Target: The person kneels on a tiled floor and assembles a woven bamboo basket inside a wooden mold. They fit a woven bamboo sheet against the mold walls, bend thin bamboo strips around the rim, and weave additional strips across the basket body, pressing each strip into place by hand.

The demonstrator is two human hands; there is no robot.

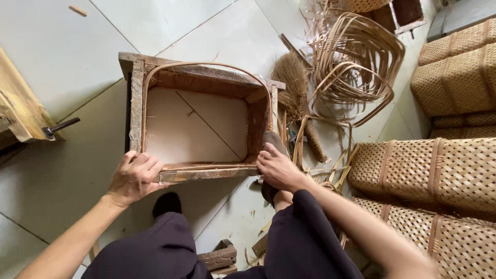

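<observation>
A bent bamboo strip (206,65) lines the inside of an open wooden frame (135,103) on the tiled floor (62,46). It looks thin and springy, likely to snap back, and is best pressed where it meets the near rail. The left hand (135,176) grasps the near-left corner; the right hand (276,168) presses the near-right one. Woven baskets (429,170) sit to the right.

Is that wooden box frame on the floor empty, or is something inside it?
Nearly empty: the floor tiles show through the wooden frame, and only a bent cane strip runs along its inner walls.
</observation>
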